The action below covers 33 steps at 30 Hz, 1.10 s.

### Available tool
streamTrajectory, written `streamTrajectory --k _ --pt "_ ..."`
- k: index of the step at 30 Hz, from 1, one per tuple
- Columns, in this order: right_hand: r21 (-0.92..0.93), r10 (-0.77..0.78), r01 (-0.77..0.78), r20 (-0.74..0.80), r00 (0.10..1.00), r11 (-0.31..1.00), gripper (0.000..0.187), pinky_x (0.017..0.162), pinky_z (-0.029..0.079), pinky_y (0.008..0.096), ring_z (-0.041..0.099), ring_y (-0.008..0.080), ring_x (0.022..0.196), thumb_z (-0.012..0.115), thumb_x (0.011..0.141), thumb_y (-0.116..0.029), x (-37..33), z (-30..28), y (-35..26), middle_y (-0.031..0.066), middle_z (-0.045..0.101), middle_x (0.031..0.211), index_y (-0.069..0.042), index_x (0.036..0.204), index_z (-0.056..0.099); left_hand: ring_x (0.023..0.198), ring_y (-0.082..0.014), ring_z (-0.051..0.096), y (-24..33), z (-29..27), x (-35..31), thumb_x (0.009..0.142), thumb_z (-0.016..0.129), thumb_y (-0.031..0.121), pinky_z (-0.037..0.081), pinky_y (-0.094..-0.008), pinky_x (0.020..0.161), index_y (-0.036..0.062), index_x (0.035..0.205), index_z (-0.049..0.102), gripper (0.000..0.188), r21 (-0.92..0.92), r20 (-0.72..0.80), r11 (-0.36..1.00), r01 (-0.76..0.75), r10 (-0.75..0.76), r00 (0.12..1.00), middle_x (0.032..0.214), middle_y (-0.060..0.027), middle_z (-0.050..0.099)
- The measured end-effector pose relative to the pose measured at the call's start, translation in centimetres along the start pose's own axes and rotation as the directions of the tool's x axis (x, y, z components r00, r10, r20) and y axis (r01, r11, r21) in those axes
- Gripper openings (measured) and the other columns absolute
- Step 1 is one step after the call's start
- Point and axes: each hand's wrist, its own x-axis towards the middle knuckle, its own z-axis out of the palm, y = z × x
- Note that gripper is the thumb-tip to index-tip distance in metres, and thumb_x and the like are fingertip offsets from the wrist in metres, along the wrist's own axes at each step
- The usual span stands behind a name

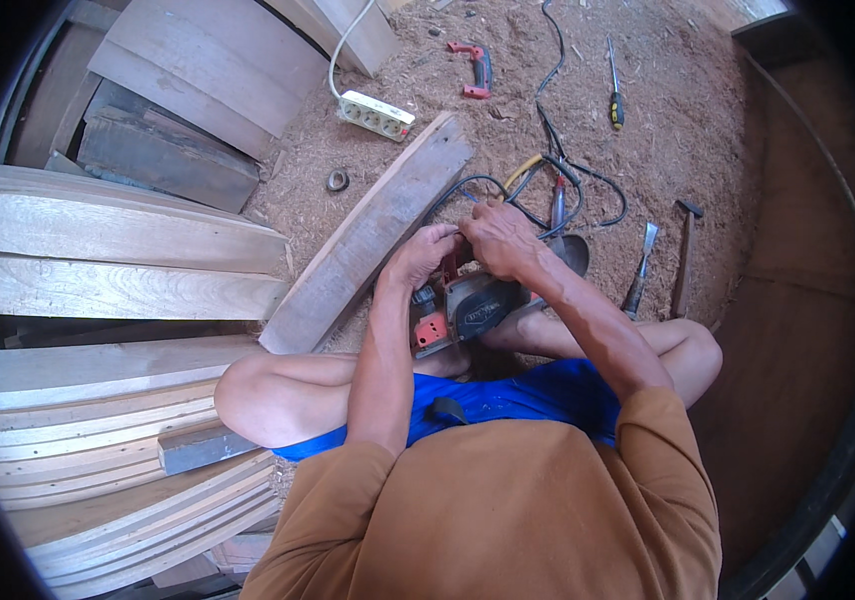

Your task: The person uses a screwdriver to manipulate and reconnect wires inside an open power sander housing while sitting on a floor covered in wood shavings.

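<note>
A red and black electric planer [488,308] rests on the ground between my crossed legs. Over its handle end, my left hand [422,254] and my right hand [504,240] come together with fingers closed in a pinch. What they grip is too small and covered to make out. A black cable [485,180] lies just beyond my fingers and loops to the right. Within those loops are a yellow-handled tool [523,170] and a thin tool with a red and blue handle [559,200]. Farther off lies a red and black handle-shaped shell [472,70].
A thick wooden beam [378,225] slants at my left, with stacked planks [128,285] beyond it. A roll of tape [338,180] and a white power strip [376,115] lie on sawdust. To the right are a chisel [641,270], a hammer [686,250] and a screwdriver [616,100].
</note>
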Motion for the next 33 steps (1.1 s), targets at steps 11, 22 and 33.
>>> streamTrajectory --k 11,22,33 --pt "0.185 -0.010 0.020 -0.052 0.999 0.982 0.025 0.086 0.052 0.0515 0.066 0.0381 0.103 0.067 0.079 -0.018 -0.2 0.3 0.9 0.0162 0.069 0.101 -0.007 0.100 0.071 0.079 -0.0094 0.062 -0.5 -0.1 -0.6 0.095 0.070 0.012 0.052 -0.0268 0.067 0.0005 0.133 0.060 0.042 0.074 0.022 0.991 -0.115 0.113 0.993 0.099 -0.0020 0.069" --pt "0.219 -0.089 0.109 -0.102 0.991 0.970 0.028 0.087 0.053 0.0511 0.067 0.0412 0.099 0.066 0.079 -0.017 0.6 1.1 2.2 0.0189 0.071 0.099 -0.007 0.103 0.074 0.092 -0.0117 0.063 -0.1 0.0 -0.4 0.086 0.065 -0.001 0.052 -0.0273 0.078 0.0002 0.134 0.058 0.049 0.178 0.007 0.984 0.001 -0.002 1.000 0.103 -0.0019 0.067" --pt "0.695 -0.007 -0.240 0.333 0.943 0.678 0.043 0.072 0.051 0.0395 0.066 0.0221 0.078 0.066 0.095 -0.039 2.6 2.6 6.0 0.0146 0.071 0.084 0.003 0.098 0.072 0.100 -0.0140 0.064 -1.3 -0.1 0.2 0.081 0.061 -0.002 0.053 -0.0300 0.091 -0.0029 0.131 0.057 0.050 0.082 -0.063 0.997 -0.006 0.011 0.998 0.111 -0.0061 0.065"
